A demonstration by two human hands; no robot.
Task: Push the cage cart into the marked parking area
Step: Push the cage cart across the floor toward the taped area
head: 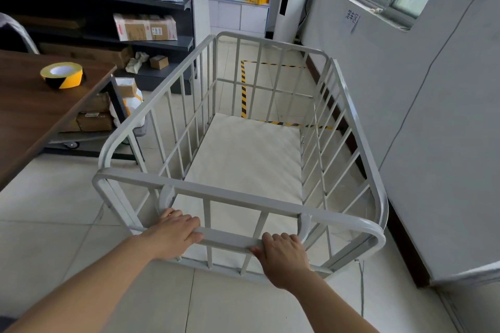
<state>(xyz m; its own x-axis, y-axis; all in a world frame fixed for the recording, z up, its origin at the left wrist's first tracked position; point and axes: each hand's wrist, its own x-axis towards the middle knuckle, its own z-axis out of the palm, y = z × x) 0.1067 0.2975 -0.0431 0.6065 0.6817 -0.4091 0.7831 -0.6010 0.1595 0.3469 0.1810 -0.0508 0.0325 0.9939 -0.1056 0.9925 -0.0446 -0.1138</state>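
You hold the light grey metal cage cart (pixel 243 149) with both hands. Your left hand (pixel 174 232) and your right hand (pixel 281 257) are apart, each wrapped tight on the flat grey push bar (pixel 228 239) at the near end of the cart. The cart is empty, with a white pad on its bottom. It stands on the pale tiled floor (pixel 54 224), just beside the white wall (pixel 433 130) on your right.

The parking area is a box of yellow and black striped tape (pixel 243 89) on the floor, in front of the cart. The far end of the cart looks just over the near line. Most of the cart is not inside yet. You likely have to push it straight on.
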